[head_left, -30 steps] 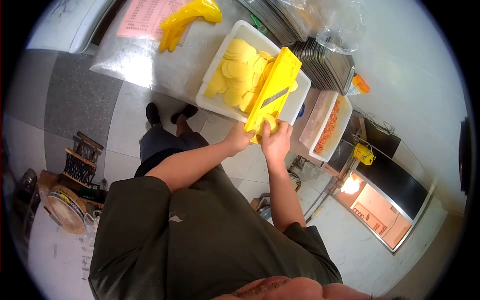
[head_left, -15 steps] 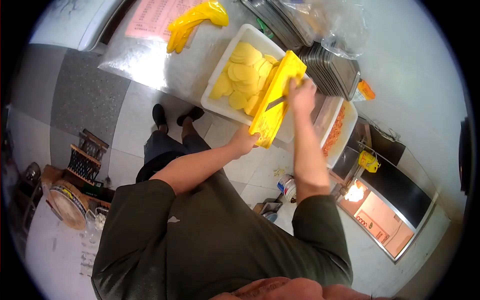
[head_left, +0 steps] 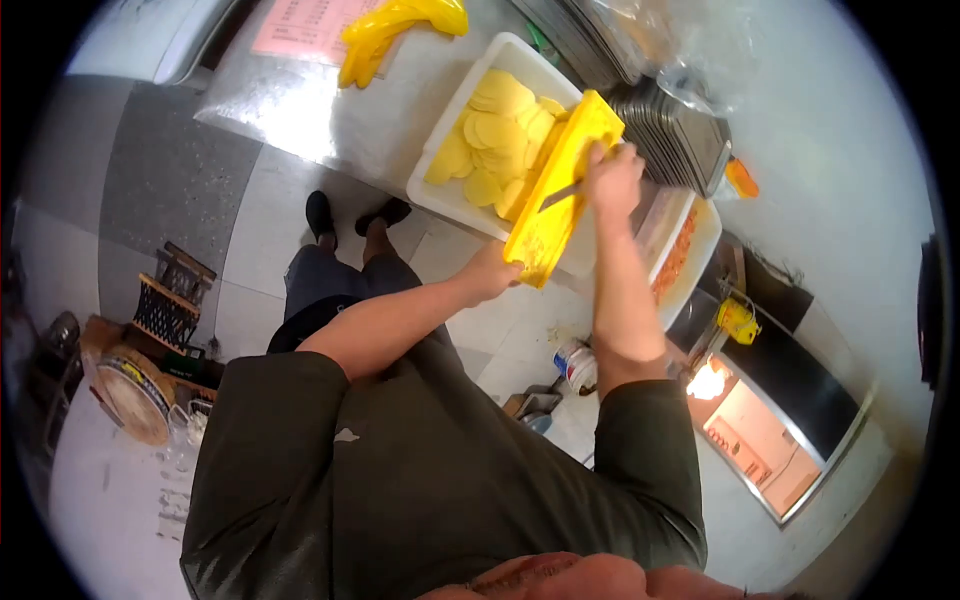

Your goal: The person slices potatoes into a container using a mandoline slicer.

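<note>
One end of the yellow slicer [head_left: 551, 222], slanting over the white tub [head_left: 450, 207] of slices [head_left: 500, 130], is being clamped by the left hand [head_left: 490, 272] while its far part is being covered by the right hand [head_left: 613, 182], grip unclear, a cut being risked at the blade [head_left: 560, 196] should either hand slip.

Loose, dark olive-green shirt [head_left: 450, 470] of plain cloth, wide elbow-length sleeves [head_left: 265, 415] with slight creases, one small, pale, irregular mark [head_left: 346, 435] on the chest, dark grey-blue shorts [head_left: 318, 282], low-cut black shoes [head_left: 319, 216], bare forearms [head_left: 400, 318], bare left hand [head_left: 490, 272], bare right hand [head_left: 614, 187].
</note>
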Demonstrator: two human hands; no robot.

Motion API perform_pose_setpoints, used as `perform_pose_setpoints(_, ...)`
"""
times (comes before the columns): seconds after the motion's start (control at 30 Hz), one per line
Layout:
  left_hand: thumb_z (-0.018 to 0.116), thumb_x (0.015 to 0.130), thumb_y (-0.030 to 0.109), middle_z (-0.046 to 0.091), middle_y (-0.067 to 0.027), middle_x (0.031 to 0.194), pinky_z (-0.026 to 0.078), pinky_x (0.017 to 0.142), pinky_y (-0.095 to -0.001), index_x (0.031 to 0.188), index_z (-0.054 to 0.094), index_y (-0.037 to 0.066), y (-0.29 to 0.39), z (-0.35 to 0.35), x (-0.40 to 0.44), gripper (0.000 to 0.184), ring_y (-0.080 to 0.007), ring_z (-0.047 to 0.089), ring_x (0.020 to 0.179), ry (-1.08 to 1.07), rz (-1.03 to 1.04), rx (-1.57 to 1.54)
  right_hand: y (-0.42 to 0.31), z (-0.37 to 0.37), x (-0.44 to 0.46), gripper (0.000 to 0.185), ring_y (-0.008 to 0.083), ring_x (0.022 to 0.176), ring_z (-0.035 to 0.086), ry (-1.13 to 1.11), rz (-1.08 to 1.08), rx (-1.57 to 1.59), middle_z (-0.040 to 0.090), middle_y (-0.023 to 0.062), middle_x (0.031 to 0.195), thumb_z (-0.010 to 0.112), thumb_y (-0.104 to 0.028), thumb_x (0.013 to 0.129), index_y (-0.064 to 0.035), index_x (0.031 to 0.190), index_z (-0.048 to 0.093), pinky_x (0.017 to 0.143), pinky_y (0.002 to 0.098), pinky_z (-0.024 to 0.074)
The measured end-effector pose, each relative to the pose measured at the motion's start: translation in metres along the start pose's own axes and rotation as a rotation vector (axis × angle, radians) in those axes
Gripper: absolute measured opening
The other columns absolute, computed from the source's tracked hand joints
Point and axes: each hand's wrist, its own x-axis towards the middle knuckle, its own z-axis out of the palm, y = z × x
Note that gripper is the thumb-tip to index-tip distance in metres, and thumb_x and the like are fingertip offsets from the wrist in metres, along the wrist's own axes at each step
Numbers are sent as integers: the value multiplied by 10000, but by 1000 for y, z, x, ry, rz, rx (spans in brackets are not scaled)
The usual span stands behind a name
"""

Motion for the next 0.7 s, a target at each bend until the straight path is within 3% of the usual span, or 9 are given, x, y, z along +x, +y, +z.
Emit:
perform_pose_setpoints(0.07, 557, 949, 65, 604, -132, 1236, 560, 921, -371, 1322, 472, -46, 2, -1, 2, 398, -231, 638, 1098, 26, -12, 28, -7, 0, 42, 428, 472, 976, 629, -46, 45, -1, 576, 283, 1145, 542, -459, 928, -52, 1058, 551, 841, 544, 519)
perform_pose_setpoints(0.13, 555, 950, 62, 606, -130, 1236, 563, 910, -367, 1324, 483, -40, 4, 0, 4, 394, -234, 640, 1095, 58, -53, 60, -9, -7, 49, 496, 477, 1074, 595, -104, 81, 27, 571, 268, 1214, 511, -509, 936, -70, 1161, 565, 907, 532, 494)
perform_pose_setpoints(0.23, 570, 922, 48, 659, -166, 1109, 574, 737, -328, 1225, 551, -62, 1, 5, 1, 323, -224, 695, 896, 81, 114, -116, -2, -12, -14, 442, 462, 1047, 607, -78, 14, 10, 569, 267, 1176, 493, -451, 966, -61, 1162, 565, 855, 538, 511)
perform_pose_setpoints(0.33, 555, 920, 26, 658, -152, 1096, 571, 739, -322, 1236, 543, -48, 0, 1, 4, 325, -218, 688, 893, 12, 68, -111, 2, -28, -108, 399, 448, 956, 640, -135, 33, 20, 566, 227, 1214, 521, -417, 964, -69, 1150, 577, 808, 525, 532)
perform_pose_setpoints(0.37, 550, 953, 52, 619, -92, 1212, 554, 921, -370, 1278, 527, -2, 6, -4, 2, 331, -190, 639, 1080, -106, 29, -130, -6, -36, -134, 370, 442, 912, 651, -141, 68, 14, 571, 215, 1196, 543, -404, 958, -80, 1132, 585, 791, 518, 537)
perform_pose_setpoints(0.43, 551, 951, 52, 620, -90, 1204, 556, 910, -365, 1274, 526, -10, 1, -2, 2, 329, -185, 636, 1078, -85, 25, -115, -4, -36, -171, 353, 427, 901, 656, -133, 79, 57, 575, 201, 1181, 560, -397, 953, -86, 1118, 589, 778, 509, 539)
perform_pose_setpoints(0.53, 545, 948, 52, 617, -102, 1199, 559, 899, -361, 1257, 528, -28, 12, 1, -6, 319, -188, 636, 1072, -11, 12, -54, -5, -30, -146, 352, 426, 910, 651, -96, 77, 31, 579, 200, 1168, 559, -395, 951, -79, 1105, 584, 779, 511, 537)
perform_pose_setpoints(0.7, 539, 951, 55, 601, -143, 1222, 566, 894, -358, 1262, 506, -64, 4, -2, 5, 335, -215, 633, 1083, 43, -23, 72, -3, -1, -13, 407, 465, 972, 623, 15, 3, 33, 595, 261, 1110, 501, -433, 947, -54, 1082, 565, 820, 553, 514)
